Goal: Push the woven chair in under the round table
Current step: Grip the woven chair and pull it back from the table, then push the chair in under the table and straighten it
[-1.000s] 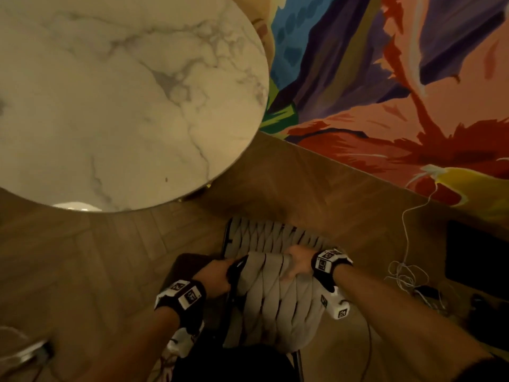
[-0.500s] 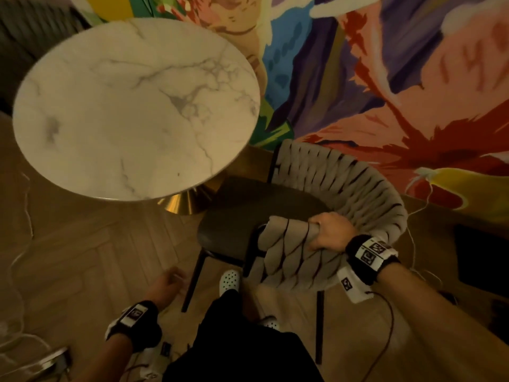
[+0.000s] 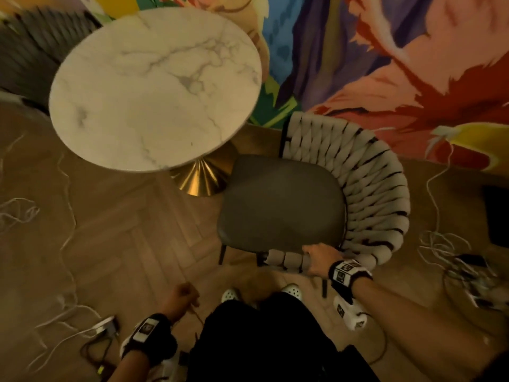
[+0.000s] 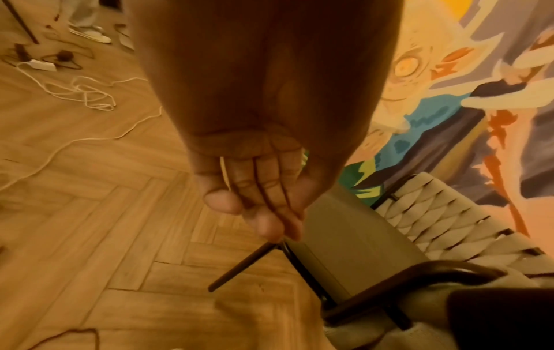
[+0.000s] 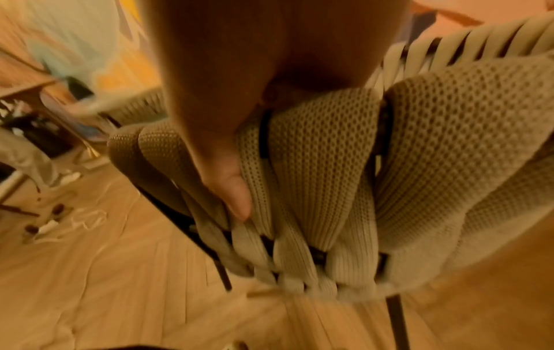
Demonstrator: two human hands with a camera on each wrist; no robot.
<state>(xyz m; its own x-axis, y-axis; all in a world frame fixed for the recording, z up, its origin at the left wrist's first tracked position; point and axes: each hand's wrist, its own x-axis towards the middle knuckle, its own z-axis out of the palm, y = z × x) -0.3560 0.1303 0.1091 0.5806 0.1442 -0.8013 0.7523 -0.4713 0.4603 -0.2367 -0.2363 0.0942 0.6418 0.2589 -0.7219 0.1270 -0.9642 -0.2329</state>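
The round marble table (image 3: 154, 86) stands on a gold cone base (image 3: 203, 177). To its right is the woven chair (image 3: 371, 188); its dark seat (image 3: 281, 205) faces the base and lies mostly outside the tabletop's rim. My right hand (image 3: 321, 257) grips the near end of the woven backrest (image 5: 329, 165), thumb (image 5: 237, 201) pressed on the straps. My left hand (image 3: 181, 295) hangs off the chair near my leg, fingers (image 4: 263, 184) curled into the palm. A thin pale strand shows among them; whether it is held is unclear. The chair's front leg (image 4: 239, 267) shows below that hand.
A painted mural wall (image 3: 385, 64) runs right behind the chair. White cables lie on the parquet at left (image 3: 16, 213) and right (image 3: 440, 244), with a dark box (image 3: 495, 216) at the far right. My white shoes (image 3: 292, 289) stand just behind the chair.
My left hand has let go of the backrest and dropped to my side. The chair has swung round beside the table, my right hand still gripping it, and the view has pulled back.
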